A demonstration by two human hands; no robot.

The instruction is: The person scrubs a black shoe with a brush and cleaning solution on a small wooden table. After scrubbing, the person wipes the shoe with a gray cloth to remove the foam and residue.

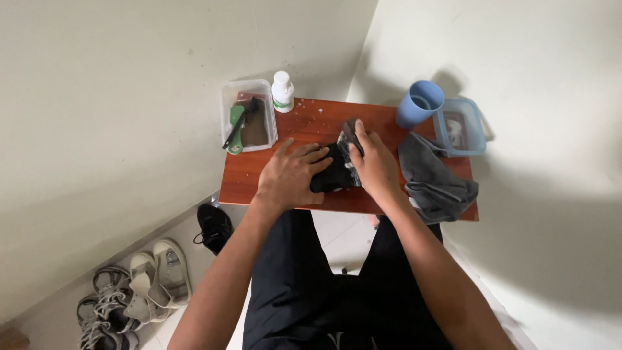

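Note:
A small black shoe (334, 174) lies on the red-brown wooden table (259, 175) in the head view. My left hand (290, 176) presses on its near left side, fingers laid over it. My right hand (374, 163) grips the shoe's right side and holds a dark grey cloth or brush (350, 133) against its top; which of the two I cannot tell. A grey rag (434, 178) lies crumpled just right of my right hand.
A clear tub (228, 104) with brown water and a green brush stands at the table's back left, a white bottle (282, 91) beside it. A blue cup (420, 104) and a blue-rimmed container (478, 129) stand back right. Shoes (139, 291) lie on the floor at left.

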